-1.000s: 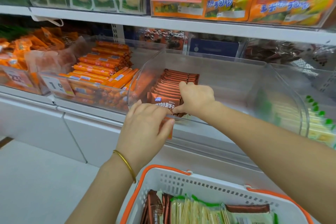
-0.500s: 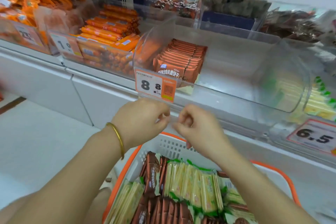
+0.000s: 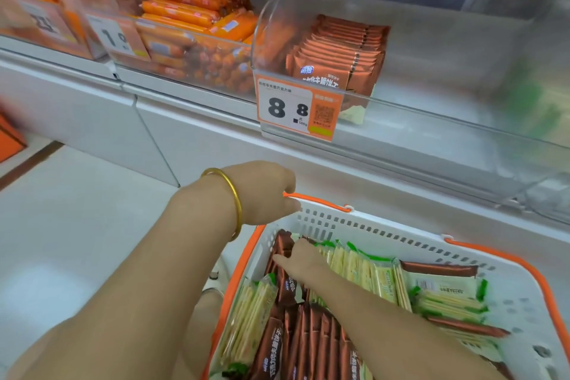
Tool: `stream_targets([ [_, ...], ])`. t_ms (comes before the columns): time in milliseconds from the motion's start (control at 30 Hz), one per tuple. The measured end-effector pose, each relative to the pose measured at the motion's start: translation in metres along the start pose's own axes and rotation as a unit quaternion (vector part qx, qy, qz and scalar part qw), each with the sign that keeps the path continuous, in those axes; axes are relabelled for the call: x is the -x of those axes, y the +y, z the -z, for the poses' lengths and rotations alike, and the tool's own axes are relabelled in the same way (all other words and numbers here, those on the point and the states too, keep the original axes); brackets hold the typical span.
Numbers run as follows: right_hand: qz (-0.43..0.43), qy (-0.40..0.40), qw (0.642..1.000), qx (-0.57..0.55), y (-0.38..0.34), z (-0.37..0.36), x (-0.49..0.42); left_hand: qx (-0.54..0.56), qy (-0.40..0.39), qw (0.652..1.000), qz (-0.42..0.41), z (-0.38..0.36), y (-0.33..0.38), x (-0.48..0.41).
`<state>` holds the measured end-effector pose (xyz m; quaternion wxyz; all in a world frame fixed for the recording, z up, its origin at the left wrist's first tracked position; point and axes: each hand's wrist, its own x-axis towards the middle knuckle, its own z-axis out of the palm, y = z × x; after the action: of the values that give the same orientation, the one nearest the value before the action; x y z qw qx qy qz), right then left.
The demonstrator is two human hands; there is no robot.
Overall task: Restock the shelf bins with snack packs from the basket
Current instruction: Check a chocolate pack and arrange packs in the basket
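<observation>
Now R fingers (image 3: 301,251) on pack (image 3: 285,242) in basket (image 3: 401,234)

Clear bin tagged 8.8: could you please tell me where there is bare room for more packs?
Bare floor runs rightward from the brown packs across the rest of the clear bin. Crowded: its left end, and the sausage bin beside it.

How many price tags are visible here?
3: blurred tag far left, second tag on the sausage bin, 8.8 tag on the wafer bin. Others may be hidden.
</observation>
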<state>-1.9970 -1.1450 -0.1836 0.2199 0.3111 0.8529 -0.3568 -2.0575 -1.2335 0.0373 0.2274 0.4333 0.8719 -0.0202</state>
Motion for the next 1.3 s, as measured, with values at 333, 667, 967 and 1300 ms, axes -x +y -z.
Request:
stream_targets([
  [333,-0.081,0.001,0.905,-0.418,0.016,0.061,0.040,-0.009,-0.035,0.999,-0.033,-0.009,0.017,-0.007],
  [667,-0.029,-0.091,0.691,-0.717,0.017,0.141,0.134,0.037,0.069,0.983,-0.168,-0.018,0.056,-0.013],
  [967,0.195,0.447,0.863,0.131,0.012,0.199,0.196,0.366,0.208,0.900,-0.114,0.030,0.036,0.016],
  [1300,0.374,0.197,0.906,0.003,-0.075,0.287,0.178,0.570,0.399,0.710,-0.112,0.050,0.029,0.015],
])
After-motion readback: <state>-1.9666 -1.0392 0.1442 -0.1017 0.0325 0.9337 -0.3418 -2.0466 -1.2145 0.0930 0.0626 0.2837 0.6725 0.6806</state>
